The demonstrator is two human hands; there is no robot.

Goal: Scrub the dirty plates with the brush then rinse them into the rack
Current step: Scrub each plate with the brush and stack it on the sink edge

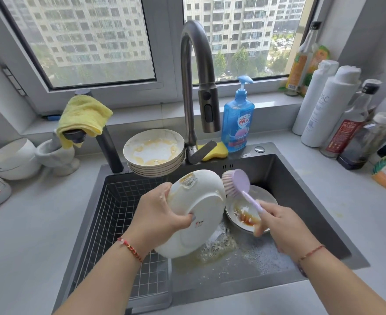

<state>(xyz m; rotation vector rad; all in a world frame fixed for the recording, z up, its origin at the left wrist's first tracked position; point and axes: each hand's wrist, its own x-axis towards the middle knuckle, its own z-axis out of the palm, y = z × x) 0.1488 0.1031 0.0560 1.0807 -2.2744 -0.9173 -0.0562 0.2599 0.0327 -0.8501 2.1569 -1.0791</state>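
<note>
My left hand [159, 213] grips a white plate [199, 214] by its rim, tilted on edge over the sink with its underside toward me. My right hand [280, 226] holds the handle of a lilac brush [237, 181], whose pink bristles touch the plate's right edge. A dirty plate [239, 212] with brown sauce lies in the sink under the brush. A stack of several dirty plates [154, 153] with yellow residue sits on the sink's back rim. The wire rack [119, 219] fills the sink's left part.
The dark tap [195, 87] arches over the sink [301, 187], with foamy water at the bottom. A blue soap bottle [237, 123] and yellow sponge [219, 151] sit behind. Several bottles [328, 110] stand at right. A yellow cloth [83, 114], mortar [55, 153] and bowls [12, 158] are left.
</note>
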